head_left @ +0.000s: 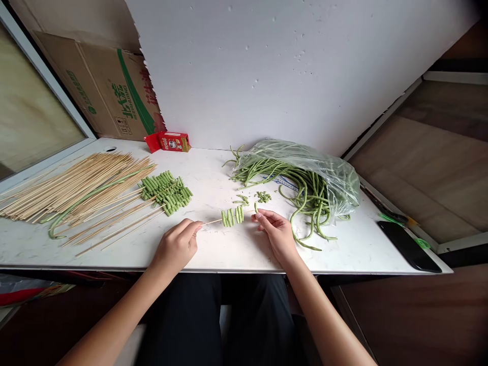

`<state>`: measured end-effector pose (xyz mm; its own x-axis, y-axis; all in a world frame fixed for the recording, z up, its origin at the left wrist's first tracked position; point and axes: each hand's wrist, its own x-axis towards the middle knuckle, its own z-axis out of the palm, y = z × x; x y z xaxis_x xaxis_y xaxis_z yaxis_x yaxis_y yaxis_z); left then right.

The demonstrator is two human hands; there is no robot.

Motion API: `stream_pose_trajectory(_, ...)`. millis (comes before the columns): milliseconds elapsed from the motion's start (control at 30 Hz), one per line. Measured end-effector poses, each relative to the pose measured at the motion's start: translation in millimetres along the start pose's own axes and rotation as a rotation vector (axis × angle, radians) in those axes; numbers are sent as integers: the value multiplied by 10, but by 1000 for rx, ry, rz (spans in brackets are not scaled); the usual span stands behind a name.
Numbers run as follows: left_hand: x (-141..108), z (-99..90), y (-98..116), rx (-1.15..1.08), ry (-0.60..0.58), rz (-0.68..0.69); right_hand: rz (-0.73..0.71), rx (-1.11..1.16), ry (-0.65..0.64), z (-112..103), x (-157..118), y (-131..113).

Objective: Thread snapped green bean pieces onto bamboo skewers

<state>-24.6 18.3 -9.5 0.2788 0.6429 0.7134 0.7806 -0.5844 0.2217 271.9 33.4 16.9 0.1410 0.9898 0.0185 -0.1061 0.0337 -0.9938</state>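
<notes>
My left hand (178,242) is closed on the left end of a thin wooden skewer (212,222). Several short green bean pieces (232,216) are threaded side by side across that skewer, in front of me over the table. Between the fingertips of my right hand (275,231) is one more bean piece (255,207), upright at the skewer's right tip; whether the tip has pierced it is too small to tell. Loose bean pieces (242,200) and small bean ends (263,196) lie just beyond my hands.
Bare skewers (87,183) are heaped at the left, beside loaded bean skewers (168,192). A clear plastic bag (335,178) spills long beans (305,185) at the right. A red box (175,141) stands by the wall; a black phone (408,245) lies near the right edge.
</notes>
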Motion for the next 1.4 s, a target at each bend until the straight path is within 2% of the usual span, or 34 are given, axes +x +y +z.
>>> stream_pose_trajectory(667, 2, -4, -5, -18, -11, -17, -20, 32, 1, -12, 2, 20)
stream_pose_trajectory(1400, 19, -23, 1, -19, -7, 54, -7, 46, -9, -56, 24, 58)
